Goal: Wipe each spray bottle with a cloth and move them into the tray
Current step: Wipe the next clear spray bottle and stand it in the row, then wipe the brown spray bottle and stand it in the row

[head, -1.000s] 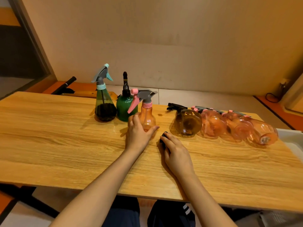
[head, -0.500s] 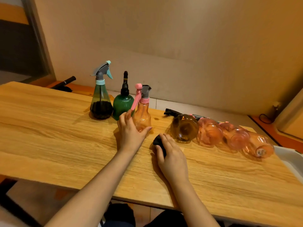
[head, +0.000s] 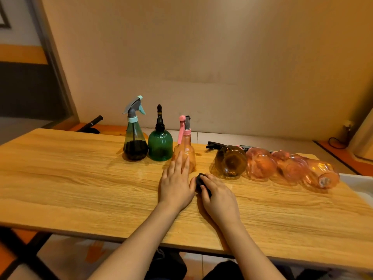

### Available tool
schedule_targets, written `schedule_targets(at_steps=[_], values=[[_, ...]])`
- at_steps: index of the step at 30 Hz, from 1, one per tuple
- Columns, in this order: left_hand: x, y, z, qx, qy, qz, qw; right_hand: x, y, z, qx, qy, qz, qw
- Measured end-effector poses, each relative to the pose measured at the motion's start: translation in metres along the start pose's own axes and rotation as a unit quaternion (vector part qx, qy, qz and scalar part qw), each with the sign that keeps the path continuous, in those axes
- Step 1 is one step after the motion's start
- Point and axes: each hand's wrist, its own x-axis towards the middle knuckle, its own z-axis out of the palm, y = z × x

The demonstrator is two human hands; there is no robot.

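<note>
An orange spray bottle (head: 189, 150) with a pink trigger stands upright mid-table. My left hand (head: 175, 183) lies in front of it, fingers straight and touching its lower body. My right hand (head: 219, 199) rests on the table right beside it, fingers curled over a small dark cloth (head: 200, 181). A clear teal-capped bottle (head: 134, 145) with dark liquid and a green bottle (head: 160, 147) stand to the left. On the right lie a brown bottle (head: 231, 161) and three pink-orange bottles (head: 261, 164) (head: 292, 167) (head: 325, 177). A corner of the white tray (head: 358, 183) shows at the far right.
The wooden table (head: 80, 188) has bare surface to the left and along the near edge. A wall stands close behind the table. A black handle (head: 94, 121) lies on the floor behind the left side. A cable (head: 337, 142) lies on the floor at the far right.
My left hand has loosened from the orange bottle and its fingers have straightened against it. The right hand stays on the cloth. The view has tilted up.
</note>
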Motion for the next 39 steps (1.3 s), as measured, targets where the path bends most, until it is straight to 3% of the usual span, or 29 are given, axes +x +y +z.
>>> schedule_targets(at_steps=[14, 26, 29, 32, 35, 39], values=[[0.038, -0.007, 0.018, -0.006, -0.035, -0.027, 0.999, -0.009, 0.019, -0.007, -0.019, -0.016, 0.026, 0.999], [0.052, -0.003, 0.018, 0.014, -0.039, -0.034, 0.999, -0.016, 0.046, -0.021, -0.031, 0.014, 0.070, 0.997], [0.044, 0.014, 0.010, -0.051, -0.002, -0.057, 0.997, -0.017, 0.047, -0.023, -0.024, 0.034, 0.093, 0.995], [0.052, 0.049, -0.002, -0.217, 0.017, -0.044, 0.975, -0.014, 0.048, -0.024, -0.006, 0.050, 0.115, 0.992], [0.071, 0.078, -0.008, -0.307, -0.023, 0.007, 0.951, -0.015, 0.050, -0.026, 0.046, 0.075, 0.129, 0.988], [0.084, 0.090, 0.001, -0.352, -0.084, -0.016, 0.932, -0.018, 0.054, -0.030, 0.148, 0.125, 0.165, 0.967]])
